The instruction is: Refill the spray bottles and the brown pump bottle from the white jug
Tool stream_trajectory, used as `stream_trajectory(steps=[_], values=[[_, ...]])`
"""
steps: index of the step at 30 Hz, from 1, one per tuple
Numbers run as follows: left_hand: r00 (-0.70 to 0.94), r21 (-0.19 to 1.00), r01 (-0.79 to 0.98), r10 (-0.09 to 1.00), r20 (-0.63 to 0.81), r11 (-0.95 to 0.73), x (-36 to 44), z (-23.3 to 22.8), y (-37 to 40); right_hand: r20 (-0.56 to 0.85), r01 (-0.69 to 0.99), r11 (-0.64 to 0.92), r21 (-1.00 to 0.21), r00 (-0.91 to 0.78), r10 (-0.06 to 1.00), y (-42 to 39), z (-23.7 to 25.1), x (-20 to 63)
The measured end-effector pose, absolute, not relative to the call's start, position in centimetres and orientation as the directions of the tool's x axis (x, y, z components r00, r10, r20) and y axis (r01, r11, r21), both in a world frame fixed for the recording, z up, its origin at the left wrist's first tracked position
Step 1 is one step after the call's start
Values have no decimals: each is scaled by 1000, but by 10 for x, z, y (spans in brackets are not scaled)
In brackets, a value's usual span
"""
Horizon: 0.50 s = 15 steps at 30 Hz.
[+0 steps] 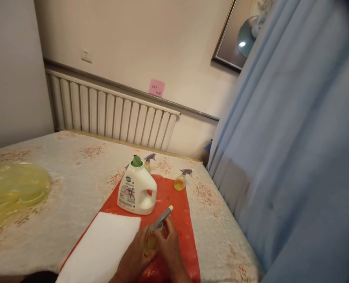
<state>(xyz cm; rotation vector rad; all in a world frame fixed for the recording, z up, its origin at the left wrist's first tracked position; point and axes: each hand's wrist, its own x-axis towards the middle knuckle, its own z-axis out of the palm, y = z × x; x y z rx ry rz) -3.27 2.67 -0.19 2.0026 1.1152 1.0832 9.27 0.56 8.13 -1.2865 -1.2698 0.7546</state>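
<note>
Your left hand and your right hand meet low on the red cloth, both wrapped around a small spray bottle of yellow liquid. Your left hand is clamped on the bottle's body from one side. Your right hand closes on it from the other, its fingers up at the neck, just under the grey spray head. That head tilts up and away from your hands, its pale nozzle tip pointing toward the far right.

Just beyond your left hand stands a white detergent jug with a green cap, upright on the same cloth, near your fingers but not touching them. Touching your left wrist on its outer side lies a folded white towel, partly over the cloth. Farther out past your right hand, at the cloth's far corner, sits a second spray bottle holding yellow liquid. A third spray bottle shows behind the jug, mostly hidden.

Everything rests on a floral bedspread. Well off to your left lies something yellow and translucent, too blurred to tell what it is. A blue curtain hangs close by your right arm.
</note>
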Motion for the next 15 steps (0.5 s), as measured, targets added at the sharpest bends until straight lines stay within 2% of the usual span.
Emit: stream_trajectory(steps=[3, 10, 15], values=[[309, 801, 368, 875, 373, -471, -32, 5, 24, 258, 238, 216, -947, 164, 952, 2, 87, 97], [319, 794, 405, 884, 342, -454, -34, 8, 22, 260, 236, 183, -954, 352, 899, 7, 80, 86], [321, 758, 423, 865, 387, -496, -34, 6, 23, 282, 269, 187, -945, 378, 882, 8, 68, 83]])
